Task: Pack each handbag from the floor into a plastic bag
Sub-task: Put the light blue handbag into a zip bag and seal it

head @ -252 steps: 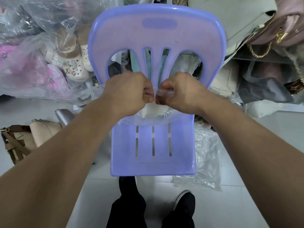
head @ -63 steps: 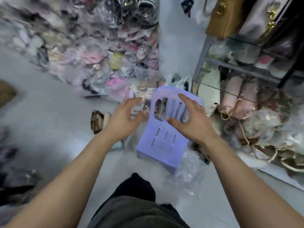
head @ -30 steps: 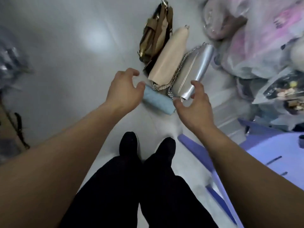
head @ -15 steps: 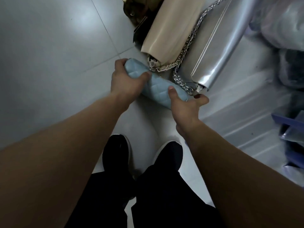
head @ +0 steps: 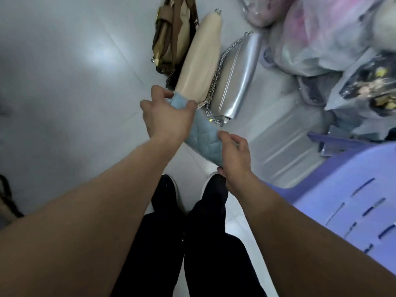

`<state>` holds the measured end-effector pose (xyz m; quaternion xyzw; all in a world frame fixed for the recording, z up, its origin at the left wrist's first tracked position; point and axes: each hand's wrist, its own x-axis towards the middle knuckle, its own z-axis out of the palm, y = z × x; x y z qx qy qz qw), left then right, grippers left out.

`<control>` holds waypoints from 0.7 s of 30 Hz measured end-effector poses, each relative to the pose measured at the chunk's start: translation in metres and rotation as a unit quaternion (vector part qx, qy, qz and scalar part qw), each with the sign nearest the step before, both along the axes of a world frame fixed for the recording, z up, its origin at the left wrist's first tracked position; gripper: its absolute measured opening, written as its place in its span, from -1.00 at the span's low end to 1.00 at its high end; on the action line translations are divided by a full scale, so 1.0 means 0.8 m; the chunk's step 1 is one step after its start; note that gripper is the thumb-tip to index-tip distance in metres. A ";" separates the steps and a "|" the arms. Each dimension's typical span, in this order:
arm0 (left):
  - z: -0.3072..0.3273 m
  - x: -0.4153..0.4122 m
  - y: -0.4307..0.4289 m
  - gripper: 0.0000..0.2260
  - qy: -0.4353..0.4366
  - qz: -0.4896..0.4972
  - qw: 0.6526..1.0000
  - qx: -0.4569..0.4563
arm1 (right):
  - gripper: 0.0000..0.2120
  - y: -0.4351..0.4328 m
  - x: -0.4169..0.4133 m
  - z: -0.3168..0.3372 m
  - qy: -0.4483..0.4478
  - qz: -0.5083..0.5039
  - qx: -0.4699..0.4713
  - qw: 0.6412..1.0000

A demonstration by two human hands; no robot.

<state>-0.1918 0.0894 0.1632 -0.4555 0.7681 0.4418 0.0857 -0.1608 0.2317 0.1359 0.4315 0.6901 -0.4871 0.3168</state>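
Observation:
A light blue quilted handbag (head: 203, 138) is held above the grey floor, tilted. My left hand (head: 166, 116) grips its far end, fingers curled round it. My right hand (head: 234, 153) grips its near end. Behind it on the floor lie three more handbags side by side: a silver one with a chain (head: 236, 80), a cream one (head: 201, 63) and a brown and tan one (head: 171, 37).
A purple plastic chair (head: 347, 194) stands at the right. Plastic bags full of goods (head: 327, 33) are piled at the upper right. A ribbed clear sheet (head: 282, 146) lies on the floor beside the chair. My feet in black shoes (head: 192, 189) stand below the bag.
Both hands have lifted the blue handbag off the floor and toward me, away from the silver and cream bags. The view has pulled back up.

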 end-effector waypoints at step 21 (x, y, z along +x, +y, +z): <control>0.273 -0.071 0.307 -0.28 0.154 -0.541 0.823 0.076 | -0.36 0.299 0.066 0.241 0.008 -0.074 -0.104 0.992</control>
